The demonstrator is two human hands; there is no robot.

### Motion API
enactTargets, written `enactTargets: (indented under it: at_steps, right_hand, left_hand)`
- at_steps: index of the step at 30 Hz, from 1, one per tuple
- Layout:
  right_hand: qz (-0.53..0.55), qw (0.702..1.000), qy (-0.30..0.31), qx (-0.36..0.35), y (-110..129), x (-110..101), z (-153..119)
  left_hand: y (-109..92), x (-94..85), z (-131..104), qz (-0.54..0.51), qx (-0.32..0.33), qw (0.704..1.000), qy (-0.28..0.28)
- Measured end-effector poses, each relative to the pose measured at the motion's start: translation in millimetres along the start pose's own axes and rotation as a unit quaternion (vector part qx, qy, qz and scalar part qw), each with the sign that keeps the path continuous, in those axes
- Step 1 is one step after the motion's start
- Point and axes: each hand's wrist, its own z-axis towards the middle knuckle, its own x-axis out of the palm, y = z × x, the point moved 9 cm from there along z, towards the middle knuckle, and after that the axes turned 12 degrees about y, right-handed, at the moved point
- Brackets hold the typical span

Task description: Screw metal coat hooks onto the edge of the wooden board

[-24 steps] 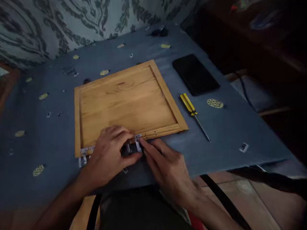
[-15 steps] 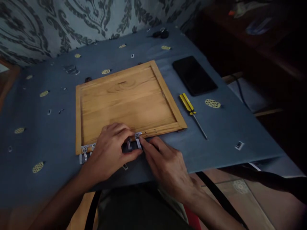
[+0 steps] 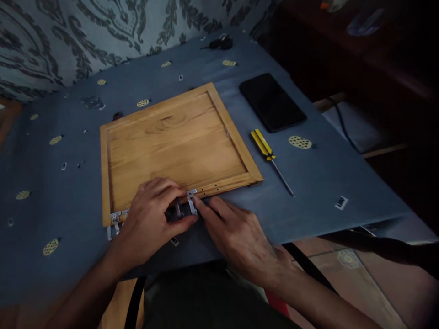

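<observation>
A framed wooden panel lies flat on the cloth, with small holes along its near rail. At that edge my left hand is closed around a metal hinge with a dark body, its thumb below and fingers above. My right hand comes in from the right, index fingertip against the hinge's right side and the other fingers curled; its thumb is mostly hidden. Another metal hinge sits on the panel's near left corner, partly covered by my left hand.
Right of the panel lie a yellow-handled screwdriver and a black phone. Small screws are scattered on the left of the blue patterned tablecloth. Dark keys lie at the back, near the patterned wall.
The view has shifted slightly, so the panel and tools appear a little further left. Both hands stay at the hinge, with hardly any change in grip.
</observation>
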Motion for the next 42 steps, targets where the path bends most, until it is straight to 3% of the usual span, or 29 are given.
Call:
enactTargets:
  at_steps: [12,19,26,33,37,42]
  right_hand:
    - [0.098,0.993,-0.048,0.038,-12,-7,-9]
    - [0.129,0.991,-0.035,-0.020,-4,-9,-7]
    - [0.106,0.994,-0.003,-0.021,-2,-2,-6]
    - [0.060,0.998,-0.010,-0.024,1,-3,-1]
    - [0.035,0.999,0.012,-0.021,2,1,1]
    - [0.022,0.999,0.009,-0.023,4,1,1]
  left_hand:
    - [-1,-0.3,1,0.005,0.000,1.000,0.009]
    - [-2,0.1,2,0.006,-0.004,1.000,0.012]
    - [-1,0.0,1,-0.009,-0.004,1.000,0.003]
    - [-1,0.9,2,-0.001,-0.001,1.000,0.002]
    - [2,2.3,3,-0.007,-0.015,1.000,0.022]
    - [16,-11.6,-12,-0.055,-0.037,0.998,0.011]
